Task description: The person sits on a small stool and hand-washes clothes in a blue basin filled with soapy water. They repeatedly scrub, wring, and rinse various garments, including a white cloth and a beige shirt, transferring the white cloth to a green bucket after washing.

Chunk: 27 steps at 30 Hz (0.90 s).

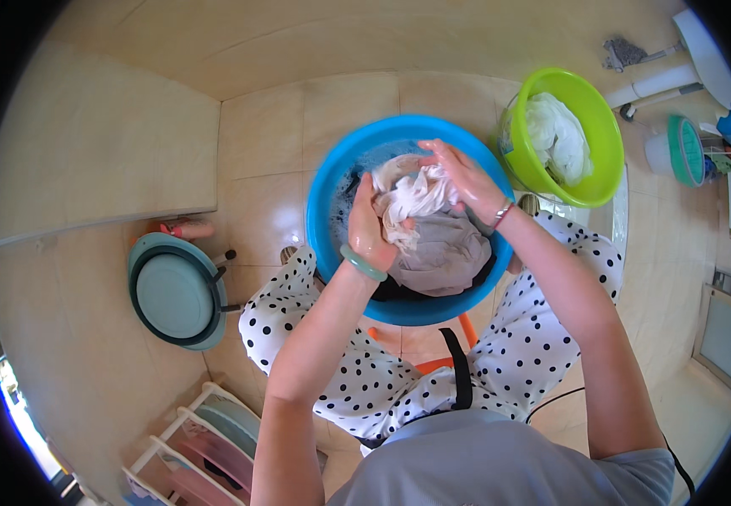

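A bunched, wet white cloth [420, 198] is held between my two hands over the blue basin [323, 181]. My left hand [367, 228], a pale green bangle at its wrist, supports the cloth's left side, its fingers pointing up and away. On the far right side of the cloth, my right hand [467, 179] presses against it with long, slightly bent fingers. Below the hands a greyish-mauve garment [443, 257] lies heaped in the basin. Dark fabric and sudsy water show around it. What the palms cover is hidden.
A lime-green bucket [606, 143] with white cloth [561, 139] inside stands right of the basin. At left, a teal folding basin [176, 295] leans by the wall. A white rack [167, 443] is at lower left. My polka-dot-trousered knees flank the blue basin.
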Motion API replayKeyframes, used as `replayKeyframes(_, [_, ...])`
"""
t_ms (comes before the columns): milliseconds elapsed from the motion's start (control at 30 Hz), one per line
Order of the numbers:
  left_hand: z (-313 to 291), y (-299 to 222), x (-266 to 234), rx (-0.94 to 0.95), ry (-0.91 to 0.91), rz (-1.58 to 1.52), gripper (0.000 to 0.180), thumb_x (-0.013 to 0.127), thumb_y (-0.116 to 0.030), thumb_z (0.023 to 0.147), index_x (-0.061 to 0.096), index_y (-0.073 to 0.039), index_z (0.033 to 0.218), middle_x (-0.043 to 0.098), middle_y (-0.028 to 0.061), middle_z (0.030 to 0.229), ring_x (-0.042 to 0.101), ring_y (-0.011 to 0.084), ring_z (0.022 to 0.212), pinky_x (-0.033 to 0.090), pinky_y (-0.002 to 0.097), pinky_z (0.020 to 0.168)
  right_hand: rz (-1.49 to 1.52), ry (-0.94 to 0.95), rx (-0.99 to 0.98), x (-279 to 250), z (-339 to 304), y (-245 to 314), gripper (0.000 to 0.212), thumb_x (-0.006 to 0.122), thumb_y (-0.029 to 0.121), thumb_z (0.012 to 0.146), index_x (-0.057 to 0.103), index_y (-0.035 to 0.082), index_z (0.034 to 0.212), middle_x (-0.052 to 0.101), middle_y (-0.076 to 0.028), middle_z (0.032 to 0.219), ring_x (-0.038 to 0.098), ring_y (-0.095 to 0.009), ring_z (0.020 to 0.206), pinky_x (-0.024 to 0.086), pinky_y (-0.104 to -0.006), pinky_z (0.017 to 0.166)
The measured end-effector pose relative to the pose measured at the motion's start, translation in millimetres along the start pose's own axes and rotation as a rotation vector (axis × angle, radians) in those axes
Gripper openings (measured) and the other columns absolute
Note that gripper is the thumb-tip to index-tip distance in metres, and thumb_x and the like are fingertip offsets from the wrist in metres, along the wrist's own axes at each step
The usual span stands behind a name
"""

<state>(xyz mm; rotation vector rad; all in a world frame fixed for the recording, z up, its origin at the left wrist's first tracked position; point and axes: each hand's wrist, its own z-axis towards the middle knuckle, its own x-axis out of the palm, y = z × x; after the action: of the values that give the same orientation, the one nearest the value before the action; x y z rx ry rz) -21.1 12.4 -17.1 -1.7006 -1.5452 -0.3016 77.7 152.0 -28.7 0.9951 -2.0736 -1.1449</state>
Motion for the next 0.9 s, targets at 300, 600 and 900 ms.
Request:
replayKeyframes(300, [-4.5, -13.4, -1.5, 0.060, -0.064, 0.078, 0.033, 0.048, -0.033, 0.093, 0.051, -0.008, 0.114, 0.061, 0.0085, 0.102, 0.063, 0.0190, 0.084, 0.053, 0.0265, 0.054, -0.035, 0.179, 0.041, -7.4, -20.4, 7.3, 0.022, 0.056, 0.025, 0.091, 0.058, 0.006, 0.102, 0.060, -0.002, 0.090, 0.057, -0.007, 0.073, 0.047, -0.0237, 0.049])
replayKeyframes(600, [-4.7, -14.9, -1.3, 0.155, -0.090, 0.185, 0.027, 0.056, -0.030, 0.089, 0.056, -0.008, 0.105, 0.062, 0.0072, 0.094, 0.061, 0.0156, 0.074, 0.048, 0.0246, 0.048, 0.415, 0.202, 0.070, -7.7, -22.2, 12.9, 0.014, 0.060, 0.023, 0.088, 0.060, 0.009, 0.093, 0.061, 0.000, 0.089, 0.059, -0.007, 0.075, 0.045, -0.0228, 0.048])
replayKeyframes(900, [-10.6, -8.5, 6.4, 0.201, -0.046, 0.282, 0.021, 0.059, -0.028, 0.090, 0.057, -0.008, 0.096, 0.063, 0.0029, 0.086, 0.061, 0.0105, 0.072, 0.050, 0.0242, 0.048, 0.415, 0.202, 0.061, -4.6, -23.0, 13.9, 0.019, 0.058, 0.024, 0.090, 0.060, 0.008, 0.099, 0.061, 0.000, 0.088, 0.058, -0.007, 0.071, 0.044, -0.0228, 0.045])
